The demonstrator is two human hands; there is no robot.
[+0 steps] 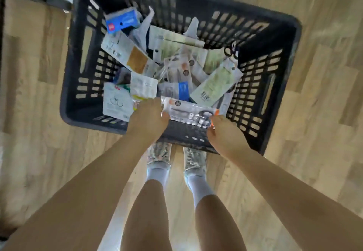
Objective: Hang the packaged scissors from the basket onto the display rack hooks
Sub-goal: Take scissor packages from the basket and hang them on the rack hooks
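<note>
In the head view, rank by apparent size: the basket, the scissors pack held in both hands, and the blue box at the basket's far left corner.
1. Basket, by far the largest.
2. Scissors pack, held by the left hand and right hand.
3. Blue box; it lies farther from the camera, so its true size against the pack is unsure.

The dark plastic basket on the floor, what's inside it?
The dark slotted plastic basket holds a loose pile of carded packages, including a white-and-orange scissors pack held by the left hand and right hand. Lower layers are covered.

Soft, even daylight — pale sheen on the wood floor [324, 73] beyond the basket [279, 24]. Motion blur smears the frame; wide-angle bending toward the edges.
</note>
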